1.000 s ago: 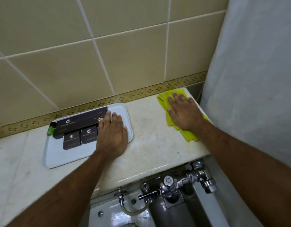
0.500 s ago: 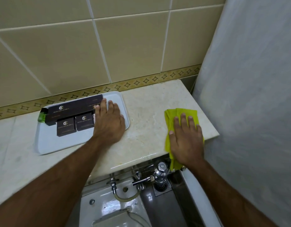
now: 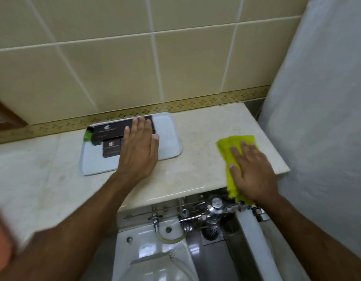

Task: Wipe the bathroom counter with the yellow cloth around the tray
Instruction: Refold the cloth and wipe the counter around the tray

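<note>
A pale marble counter [image 3: 202, 142] runs along the tiled wall. On it lies a white tray [image 3: 169, 138] holding dark brown boxes [image 3: 110, 148] and a small green bottle [image 3: 87, 136]. My left hand [image 3: 138, 148] lies flat, fingers spread, on the tray and over the boxes. The yellow cloth [image 3: 229, 148] is spread at the counter's right front corner and hangs over the front edge. My right hand [image 3: 251, 171] presses flat on the cloth near that edge.
Below the counter's front edge are a chrome flush valve [image 3: 215, 207] with pipes, a floor drain [image 3: 211, 232] and a white toilet [image 3: 155, 254]. A pale shower curtain [image 3: 321, 118] hangs close to the counter's right end. A wooden frame corner [image 3: 5, 114] shows at the left.
My right hand has dragged the yellow cloth from the back right corner forward to the counter's front edge. My left hand has stayed on the tray and slid a little further onto the boxes.
</note>
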The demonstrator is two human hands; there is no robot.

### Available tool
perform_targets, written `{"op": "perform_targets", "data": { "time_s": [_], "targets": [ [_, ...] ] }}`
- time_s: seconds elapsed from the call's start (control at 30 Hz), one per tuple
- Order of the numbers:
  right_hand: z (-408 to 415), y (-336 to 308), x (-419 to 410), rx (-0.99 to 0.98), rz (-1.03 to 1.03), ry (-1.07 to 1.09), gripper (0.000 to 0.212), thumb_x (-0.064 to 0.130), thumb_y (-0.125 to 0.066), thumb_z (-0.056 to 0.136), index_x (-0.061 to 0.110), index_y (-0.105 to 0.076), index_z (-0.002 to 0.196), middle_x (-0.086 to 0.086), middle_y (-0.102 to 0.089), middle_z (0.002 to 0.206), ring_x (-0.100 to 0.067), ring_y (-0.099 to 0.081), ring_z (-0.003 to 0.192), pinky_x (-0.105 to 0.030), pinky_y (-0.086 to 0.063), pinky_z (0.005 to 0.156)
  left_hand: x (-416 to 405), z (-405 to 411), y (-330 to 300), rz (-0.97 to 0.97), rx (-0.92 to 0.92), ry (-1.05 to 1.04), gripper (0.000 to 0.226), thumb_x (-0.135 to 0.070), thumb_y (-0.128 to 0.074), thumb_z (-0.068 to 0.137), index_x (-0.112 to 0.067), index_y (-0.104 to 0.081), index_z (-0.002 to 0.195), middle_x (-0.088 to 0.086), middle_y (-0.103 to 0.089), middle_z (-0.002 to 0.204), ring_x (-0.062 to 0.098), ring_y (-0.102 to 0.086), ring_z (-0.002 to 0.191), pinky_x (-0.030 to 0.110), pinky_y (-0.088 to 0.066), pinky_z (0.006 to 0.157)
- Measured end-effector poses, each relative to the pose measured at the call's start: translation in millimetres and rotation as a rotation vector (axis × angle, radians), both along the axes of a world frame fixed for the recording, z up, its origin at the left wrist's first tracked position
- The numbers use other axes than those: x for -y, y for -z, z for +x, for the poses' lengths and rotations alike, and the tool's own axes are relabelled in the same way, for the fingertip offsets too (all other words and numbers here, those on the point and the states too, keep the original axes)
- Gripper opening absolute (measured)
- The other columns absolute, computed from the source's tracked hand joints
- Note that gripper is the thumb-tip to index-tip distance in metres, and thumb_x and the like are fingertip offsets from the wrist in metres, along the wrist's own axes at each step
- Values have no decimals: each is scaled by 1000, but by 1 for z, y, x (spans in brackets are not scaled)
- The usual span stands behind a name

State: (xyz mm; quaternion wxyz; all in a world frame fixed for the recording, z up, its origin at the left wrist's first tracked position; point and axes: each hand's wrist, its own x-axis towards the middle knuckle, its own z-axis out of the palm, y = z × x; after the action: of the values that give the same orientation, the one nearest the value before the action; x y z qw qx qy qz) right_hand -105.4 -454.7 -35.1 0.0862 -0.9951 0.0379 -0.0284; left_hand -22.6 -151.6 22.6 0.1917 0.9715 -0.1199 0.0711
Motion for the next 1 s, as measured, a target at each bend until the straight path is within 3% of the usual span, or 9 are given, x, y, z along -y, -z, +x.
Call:
{"op": "perform_targets", "data": {
  "time_s": [0.13, 0.27, 0.33, 0.47, 0.67, 0.83, 1.0],
  "targets": [
    [-7, -1, -65, 47, 25, 277, 62, 45, -33, 91, 13, -51, 140, -22, -43, 151, -46, -35, 138, -56, -31, 107, -130, -72, -11, 78, -12, -242, 65, -43, -16, 99, -6, -15, 151, 17, -15, 161, 27, -10, 150, 45, -11, 121],
    [-23, 0, -143, 32, 42, 192, 60, 42, -33, 92, 14, -50, 142, -20, -40, 153, -44, -32, 140, -57, -29, 110, -236, -143, 6, 126, -166, -536, 76, -44, -20, 94, 12, -23, 144, 34, -21, 153, 45, -17, 145, 55, -14, 118],
    [-30, 0, -201, 23, 57, 102, 58, 41, -35, 92, 16, -50, 142, -18, -39, 154, -42, -32, 141, -57, -27, 111, -268, -162, 14, 73, -229, -648, 78, -44, -18, 92, 14, -25, 143, 35, -19, 154, 46, -14, 145, 53, -9, 119],
    [-39, 0, -316, 18, 101, -82, 55, 41, -40, 92, 19, -50, 141, -15, -39, 155, -40, -32, 143, -57, -27, 112, -323, -178, 24, 144, -284, -639, 75, -45, -15, 91, 7, -30, 142, 30, -23, 154, 41, -14, 146, 52, -10, 119],
    [-29, -6, -430, -46, 88, -355, 57, 41, -33, 94, 20, -44, 145, -13, -34, 159, -36, -27, 146, -55, -24, 115, -333, -181, 37, 225, -320, -631, 75, -42, -13, 90, 6, -20, 148, 26, -16, 158, 37, -12, 148, 48, -9, 121],
    [11, -7, -458, -132, -8, -689, 58, 46, -22, 98, 27, -27, 152, -6, -20, 165, -31, -14, 151, -52, -17, 117, -336, -179, 44, 232, -285, -630, 71, -40, -21, 92, 5, -25, 147, 26, -21, 157, 38, -17, 146, 49, -13, 119],
    [36, -24, -461, -229, 15, -877, 60, 44, -27, 103, 22, -12, 156, -4, -7, 167, -27, -1, 153, -49, -9, 121, -337, -178, 36, 171, -374, -581, 66, -40, -25, 99, 2, -18, 149, 22, -13, 160, 34, -7, 149, 48, -7, 120]
  ]
}}
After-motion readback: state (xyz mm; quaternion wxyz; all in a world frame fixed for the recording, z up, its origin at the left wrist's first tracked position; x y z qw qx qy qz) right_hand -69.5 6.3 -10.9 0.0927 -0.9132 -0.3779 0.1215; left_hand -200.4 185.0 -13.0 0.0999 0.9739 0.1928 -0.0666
